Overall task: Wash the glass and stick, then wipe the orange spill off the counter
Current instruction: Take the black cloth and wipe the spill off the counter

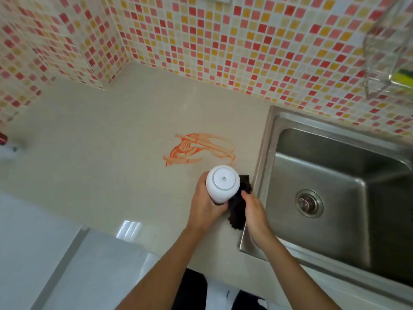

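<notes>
An orange spill is smeared in streaks on the beige counter, just left of the sink. My left hand grips a white bottle held bottom-up, its base facing me. My right hand holds a dark cloth against the bottle's lower end, right beside the sink's edge and just below the spill. Neither the glass nor the stick is in view.
A steel sink with a round drain fills the right side. A wire rack with a yellow-green sponge hangs on the mosaic-tiled wall. A red object shows at the far left edge.
</notes>
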